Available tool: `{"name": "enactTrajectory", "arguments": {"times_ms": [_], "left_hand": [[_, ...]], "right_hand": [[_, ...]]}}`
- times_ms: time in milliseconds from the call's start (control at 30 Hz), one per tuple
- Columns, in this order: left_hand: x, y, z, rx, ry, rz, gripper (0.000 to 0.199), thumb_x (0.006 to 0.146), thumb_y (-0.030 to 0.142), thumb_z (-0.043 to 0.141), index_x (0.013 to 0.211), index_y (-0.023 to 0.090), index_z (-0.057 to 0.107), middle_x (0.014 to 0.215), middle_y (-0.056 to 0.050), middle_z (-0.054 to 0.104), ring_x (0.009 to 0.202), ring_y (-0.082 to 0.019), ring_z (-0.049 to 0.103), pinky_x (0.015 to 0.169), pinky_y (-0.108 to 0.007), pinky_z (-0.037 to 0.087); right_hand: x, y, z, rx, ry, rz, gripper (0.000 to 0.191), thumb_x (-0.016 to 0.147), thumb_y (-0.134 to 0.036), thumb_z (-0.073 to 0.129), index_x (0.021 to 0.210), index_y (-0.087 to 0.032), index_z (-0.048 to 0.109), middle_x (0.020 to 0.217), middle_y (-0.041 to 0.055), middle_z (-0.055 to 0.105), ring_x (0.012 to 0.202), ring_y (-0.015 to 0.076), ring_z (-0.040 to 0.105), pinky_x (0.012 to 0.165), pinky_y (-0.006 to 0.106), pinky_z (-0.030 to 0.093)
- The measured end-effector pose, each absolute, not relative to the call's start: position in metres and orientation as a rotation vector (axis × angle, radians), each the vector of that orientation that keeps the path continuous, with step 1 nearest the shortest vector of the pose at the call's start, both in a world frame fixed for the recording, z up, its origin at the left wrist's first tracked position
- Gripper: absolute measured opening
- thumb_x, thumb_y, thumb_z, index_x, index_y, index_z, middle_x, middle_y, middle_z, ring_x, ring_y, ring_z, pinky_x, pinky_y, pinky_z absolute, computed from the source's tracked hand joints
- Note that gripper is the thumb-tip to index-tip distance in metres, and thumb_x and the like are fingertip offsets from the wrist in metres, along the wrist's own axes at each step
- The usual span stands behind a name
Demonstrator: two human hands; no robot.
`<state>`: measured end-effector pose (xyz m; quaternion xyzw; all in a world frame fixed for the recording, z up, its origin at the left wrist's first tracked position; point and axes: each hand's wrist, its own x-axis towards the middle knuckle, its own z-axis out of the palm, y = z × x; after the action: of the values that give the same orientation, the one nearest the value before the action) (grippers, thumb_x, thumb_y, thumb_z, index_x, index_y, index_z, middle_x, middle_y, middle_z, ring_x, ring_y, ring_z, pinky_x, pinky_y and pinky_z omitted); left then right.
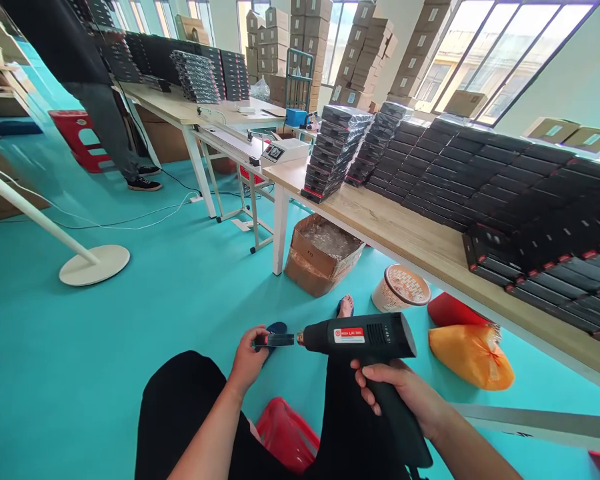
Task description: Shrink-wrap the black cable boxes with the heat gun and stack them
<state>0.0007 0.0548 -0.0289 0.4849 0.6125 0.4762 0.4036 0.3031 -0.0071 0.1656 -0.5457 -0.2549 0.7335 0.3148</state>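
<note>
While a small black box is pinched at its left end between the thumb and fingers of the left hand, the handle of a black heat gun is clasped by the right hand. The grip of each hand is thus closed on something. The box is held out in front of the knees, over the turquoise floor, and the gun's metal nozzle is pointed left at its right end, just beside it; whether the two touch cannot be told. A red and white label is carried on the gun's side.

To the right, the wood-topped surface is loaded with long rows of black boxes, and a tall wrapped stack is set near its far left end. Under or beside that surface are placed an open cardboard carton, a pale basket and an orange bag. Between the knees, something red is partly seen. At the far left, a standing person in dark clothing is seen beside another table, on which more black boxes are stacked.
</note>
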Motion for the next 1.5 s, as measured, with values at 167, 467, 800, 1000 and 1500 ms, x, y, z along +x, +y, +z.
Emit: {"name": "enactTrajectory", "arguments": {"times_ms": [167,467,800,1000,1500], "left_hand": [[0.000,0.056,-0.038,1.430,1.661,1.218,0.027,0.064,0.017,0.062,0.087,0.023,0.074,0.117,-0.011,0.071,0.111,-0.029,0.063,0.097,-0.046,0.051],[-0.001,0.055,-0.038,1.612,1.767,1.255,0.026,0.069,0.015,0.061,0.090,0.023,0.074,0.109,-0.011,0.072,0.111,-0.031,0.061,0.100,-0.052,0.049],[0.000,0.057,-0.039,1.532,1.759,1.260,0.027,0.068,0.017,0.058,0.089,0.024,0.073,0.107,-0.010,0.073,0.107,-0.030,0.062,0.099,-0.049,0.049],[0.001,0.057,-0.038,1.520,1.741,1.244,0.027,0.066,0.017,0.057,0.088,0.024,0.072,0.099,-0.009,0.074,0.100,-0.030,0.063,0.096,-0.048,0.049],[0.002,0.062,-0.041,1.453,1.757,1.160,0.027,0.065,0.017,0.060,0.089,0.022,0.072,0.098,-0.007,0.075,0.096,-0.028,0.067,0.085,-0.040,0.055]], "right_hand": [[0.267,-0.003,0.176,-1.430,-0.934,1.980,0.035,0.065,-0.034,0.077,0.092,-0.014,0.067,0.058,-0.0009,0.064,0.050,0.0141,0.055,0.051,0.028,0.044],[0.250,0.003,0.183,-1.500,-1.055,1.935,0.031,0.065,-0.031,0.070,0.092,-0.017,0.064,0.051,-0.0034,0.062,0.048,0.0142,0.053,0.054,0.030,0.043],[0.257,0.004,0.169,-1.525,-1.000,1.834,0.034,0.066,-0.034,0.073,0.094,-0.016,0.065,0.056,-0.0038,0.062,0.052,0.0133,0.053,0.054,0.028,0.045],[0.258,0.003,0.169,-1.589,-0.991,1.908,0.031,0.062,-0.033,0.073,0.087,-0.015,0.067,0.052,-0.0012,0.062,0.045,0.0130,0.051,0.050,0.028,0.040],[0.261,0.005,0.167,-1.580,-0.848,1.755,0.029,0.066,-0.033,0.073,0.088,-0.015,0.066,0.058,-0.0013,0.063,0.050,0.0123,0.053,0.052,0.027,0.042]]}}
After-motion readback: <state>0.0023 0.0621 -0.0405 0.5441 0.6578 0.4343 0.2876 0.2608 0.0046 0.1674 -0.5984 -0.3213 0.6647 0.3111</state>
